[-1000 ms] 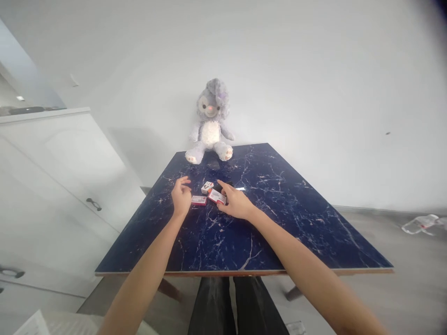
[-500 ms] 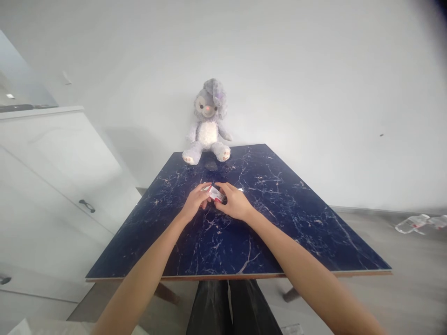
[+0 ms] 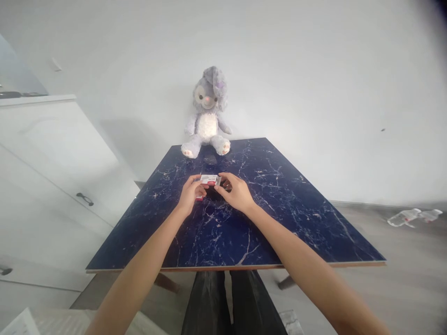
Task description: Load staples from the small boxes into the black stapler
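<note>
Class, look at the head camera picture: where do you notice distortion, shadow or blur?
Head view: wide-angle lens bends the white cabinet and stretches the forearms; the grey plush rabbit casts a soft shadow leftward on the wall; the top right corner darkens; the small red-and-white box between both hands is too small to read.

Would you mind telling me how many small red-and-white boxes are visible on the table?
2. One box is held between the left hand and right hand; a second box peeks out under the left fingers. More may be hidden behind the hands.
</note>
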Motion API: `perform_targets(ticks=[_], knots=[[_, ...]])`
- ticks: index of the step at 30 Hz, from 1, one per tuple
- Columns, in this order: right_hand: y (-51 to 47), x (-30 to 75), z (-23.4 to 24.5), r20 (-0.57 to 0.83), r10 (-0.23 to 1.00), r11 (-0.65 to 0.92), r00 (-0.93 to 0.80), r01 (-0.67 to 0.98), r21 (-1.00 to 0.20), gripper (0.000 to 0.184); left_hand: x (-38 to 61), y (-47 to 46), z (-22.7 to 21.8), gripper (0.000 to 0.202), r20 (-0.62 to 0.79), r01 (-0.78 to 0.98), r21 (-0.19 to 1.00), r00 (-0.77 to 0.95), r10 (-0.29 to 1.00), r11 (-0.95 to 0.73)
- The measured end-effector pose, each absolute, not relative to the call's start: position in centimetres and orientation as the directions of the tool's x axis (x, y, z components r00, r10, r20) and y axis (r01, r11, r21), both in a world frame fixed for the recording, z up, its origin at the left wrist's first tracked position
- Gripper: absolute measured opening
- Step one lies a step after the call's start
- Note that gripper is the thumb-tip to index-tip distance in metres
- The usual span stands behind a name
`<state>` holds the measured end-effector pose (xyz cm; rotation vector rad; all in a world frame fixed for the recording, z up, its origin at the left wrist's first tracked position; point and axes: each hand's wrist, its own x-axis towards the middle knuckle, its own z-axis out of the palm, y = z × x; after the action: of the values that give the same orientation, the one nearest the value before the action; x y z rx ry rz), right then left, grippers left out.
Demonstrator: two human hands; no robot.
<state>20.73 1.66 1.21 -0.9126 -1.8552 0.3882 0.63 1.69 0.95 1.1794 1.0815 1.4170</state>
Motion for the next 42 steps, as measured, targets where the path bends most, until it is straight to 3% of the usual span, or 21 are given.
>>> perform_targets(ticks=[5,13,21,26,31,34,39,42], knots=[[1.4,20.8,1.5,0.639,0.713,0.697,-0.288,0.381,-0.607,0.029,0.8,1.6,0.8,0.032,0.092,-0.204,0.974,-0.052,0.994,-0.101],[1.8,20.7,0.8,0.558,0.782,0.618,-0.278,0.464,-0.635,0.028,0.5,1.7,0.5,0.036,0.147,-0.212,0.964,-0.081,0.986,-0.161],[2.0,20.8,0.8,0.627,0.72,0.691,-0.297,0.389,-0.61,0.027,-0.2,2.1,0.7,0.033,0.34,-0.042,0.931,-0.257,0.905,-0.362],[1.9,20.3,0.7,0.635,0.707,0.707,-0.311,0.299,-0.641,0.023,-0.2,1.2,1.5,0.031,0.528,0.159,0.849,-0.225,0.819,-0.504],[2.3,19.8,-0.3,0.583,0.761,0.645,-0.283,0.244,-0.724,0.02,0.6,0.3,1.7,0.027,0.592,0.239,0.803,-0.209,0.778,-0.546],[2.7,19.7,-0.9,0.543,0.796,0.601,-0.268,0.239,-0.763,0.02,0.5,0.7,1.6,0.026,0.541,0.206,0.838,-0.205,0.815,-0.505],[2.9,19.9,-0.9,0.469,0.854,0.517,-0.226,0.262,-0.815,0.021,-0.5,1.8,1.7,0.029,0.272,-0.031,0.959,-0.174,0.946,-0.281],[2.7,20.0,-0.7,0.448,0.865,0.498,-0.225,0.28,-0.821,0.021,-1.0,1.9,1.8,0.029,0.219,-0.02,0.975,-0.134,0.967,-0.223]])
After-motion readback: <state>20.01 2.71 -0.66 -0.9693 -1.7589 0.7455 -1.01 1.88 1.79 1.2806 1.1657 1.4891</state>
